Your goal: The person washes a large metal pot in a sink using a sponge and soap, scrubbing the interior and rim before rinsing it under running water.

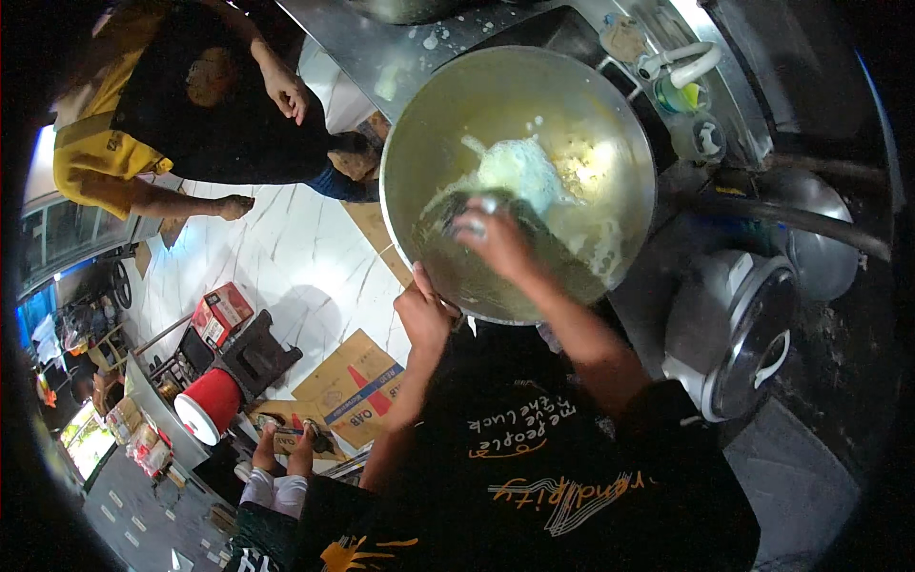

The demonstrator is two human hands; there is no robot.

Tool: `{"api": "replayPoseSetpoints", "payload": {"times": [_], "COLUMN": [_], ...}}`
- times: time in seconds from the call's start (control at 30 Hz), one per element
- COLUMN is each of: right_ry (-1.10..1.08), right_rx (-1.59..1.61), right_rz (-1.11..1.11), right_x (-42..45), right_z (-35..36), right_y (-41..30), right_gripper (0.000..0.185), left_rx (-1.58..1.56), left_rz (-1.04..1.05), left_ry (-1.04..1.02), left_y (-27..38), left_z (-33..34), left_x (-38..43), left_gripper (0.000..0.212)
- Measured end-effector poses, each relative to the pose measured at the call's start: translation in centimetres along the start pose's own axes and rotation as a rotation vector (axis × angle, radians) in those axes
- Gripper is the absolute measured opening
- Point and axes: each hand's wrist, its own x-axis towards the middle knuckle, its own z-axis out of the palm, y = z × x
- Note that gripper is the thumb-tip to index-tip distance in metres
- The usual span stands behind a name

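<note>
A large, wide metal pan (443,107) is tilted before me, its inner wall wet and streaked. White foamy suds (518,168) lie around its middle. My left hand (423,314) grips the near left rim, thumb laid up against the edge. Inside the pan, my right hand (493,236) reaches down to the inner surface, blurred by motion. Something dark and some small shiny spots show at its fingertips; whether it holds a scrubber I cannot tell. The hand's shadow darkens the lower part of the pan.
A white tap (690,61) and plastic cups (697,136) stand beyond the pan. At right is a lidded metal pot (729,336). A person in a yellow shirt (100,161) stands at upper left. Cardboard (357,379), a black stool (257,357) and a red bucket (214,400) occupy the floor.
</note>
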Motion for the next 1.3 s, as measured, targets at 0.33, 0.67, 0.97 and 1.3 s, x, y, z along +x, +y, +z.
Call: {"api": "replayPoseSetpoints", "payload": {"times": [0.33,0.67,0.97,1.3], "right_ry": [-0.031,0.067,-0.159,-0.232], "right_rx": [0.005,0.027,0.231,-0.022], "right_rz": [0.057,-0.150,-0.146,0.296], "right_x": [2.2,6.4,5.0,7.9], "right_z": [1.7,2.2,2.9,-1.0], "right_y": [-0.2,-2.0,-2.9,2.3], "right_gripper": [0.022,0.019,0.023,0.027], "left_rx": [0.066,0.144,0.168,0.202], "left_rz": [0.039,0.086,0.138,0.007], "left_ry": [-0.029,-0.081,0.002,0.015], "left_y": [0.1,-1.5,-0.7,-1.3], "left_z": [-0.3,-0.3,-0.4,-0.5], "left_x": [0.6,1.9,0.9,1.2], "left_gripper": [0.070,0.064,0.058,0.052]}}
